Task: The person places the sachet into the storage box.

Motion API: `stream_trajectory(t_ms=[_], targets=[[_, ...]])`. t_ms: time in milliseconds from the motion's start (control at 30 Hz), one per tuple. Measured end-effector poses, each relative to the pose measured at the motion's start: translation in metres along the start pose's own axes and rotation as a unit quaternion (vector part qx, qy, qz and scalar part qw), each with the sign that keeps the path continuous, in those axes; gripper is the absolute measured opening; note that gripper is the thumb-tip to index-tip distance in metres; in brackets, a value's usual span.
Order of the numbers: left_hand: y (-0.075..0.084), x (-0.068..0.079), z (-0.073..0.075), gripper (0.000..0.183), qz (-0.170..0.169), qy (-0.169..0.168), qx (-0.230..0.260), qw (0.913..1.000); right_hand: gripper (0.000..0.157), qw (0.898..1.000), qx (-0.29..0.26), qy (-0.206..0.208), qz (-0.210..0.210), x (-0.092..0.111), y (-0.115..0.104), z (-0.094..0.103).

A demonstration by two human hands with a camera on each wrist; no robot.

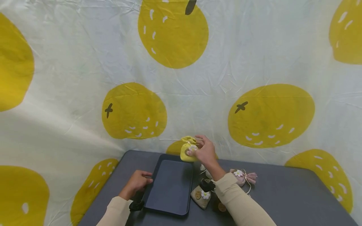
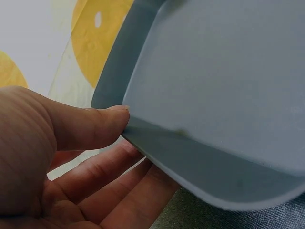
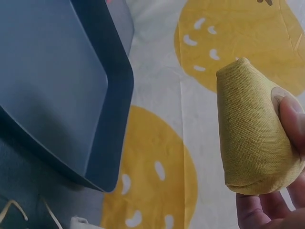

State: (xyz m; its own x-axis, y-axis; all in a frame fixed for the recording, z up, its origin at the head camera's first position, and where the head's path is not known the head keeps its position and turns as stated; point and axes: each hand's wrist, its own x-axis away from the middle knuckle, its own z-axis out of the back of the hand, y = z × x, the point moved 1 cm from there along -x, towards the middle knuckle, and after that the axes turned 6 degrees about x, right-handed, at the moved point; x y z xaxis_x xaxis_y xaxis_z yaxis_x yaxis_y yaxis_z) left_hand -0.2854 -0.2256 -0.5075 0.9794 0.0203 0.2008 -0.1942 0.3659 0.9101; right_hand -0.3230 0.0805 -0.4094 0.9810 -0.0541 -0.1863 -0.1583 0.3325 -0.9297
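The white cloth backdrop printed with big yellow fruit (image 1: 195,103) hung right behind the dark grey flat-topped table (image 1: 282,194); anything let go too far forward could have dropped toward the cloth and off the table's far edge.

On the table lay the dark blue-grey rectangular tray with raised walls (image 1: 172,188), its floor bare. Held at one side only, it seemed liable to tilt or swing if that hold pulled upward.

The right arm's beige fabric sleeve (image 1: 240,201) passed over several small pouches, so a low sweep back might have dragged them.

The left hand (image 1: 138,180) pinched the tray's rim at a corner, thumb inside the wall and fingers outside beneath it. The right hand (image 1: 206,152), half closed, gripped the plump yellow woven-cloth pouch (image 1: 184,155) between thumb and fingers, raised near the tray's far right corner and not touching it. The rounded, stuffed body could have rolled out if the thumb eased, or caught the rim if lowered short.

Right of the tray lay the tan cloth pouch with a white flower (image 1: 201,204) and the pink drawstring pouch (image 1: 240,180).

Smallest was the thin pale cord (image 1: 249,188) on the pink one, which might have snagged the black wrist strap (image 1: 207,185).
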Motion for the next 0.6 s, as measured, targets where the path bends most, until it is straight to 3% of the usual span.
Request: stream_trajectory(t_ms=[367, 600], targets=[[0.001, 0.001, -0.001, 0.035, 0.000, -0.001, -0.004, 1.0000, 0.063, 0.999, -0.046, 0.003, -0.010, -0.004, -0.002, -0.010], [0.001, 0.000, 0.000, 0.036, 0.000, -0.006, -0.009, 0.9999, 0.067, 0.999, -0.053, -0.004, -0.009, -0.007, -0.002, -0.018]])
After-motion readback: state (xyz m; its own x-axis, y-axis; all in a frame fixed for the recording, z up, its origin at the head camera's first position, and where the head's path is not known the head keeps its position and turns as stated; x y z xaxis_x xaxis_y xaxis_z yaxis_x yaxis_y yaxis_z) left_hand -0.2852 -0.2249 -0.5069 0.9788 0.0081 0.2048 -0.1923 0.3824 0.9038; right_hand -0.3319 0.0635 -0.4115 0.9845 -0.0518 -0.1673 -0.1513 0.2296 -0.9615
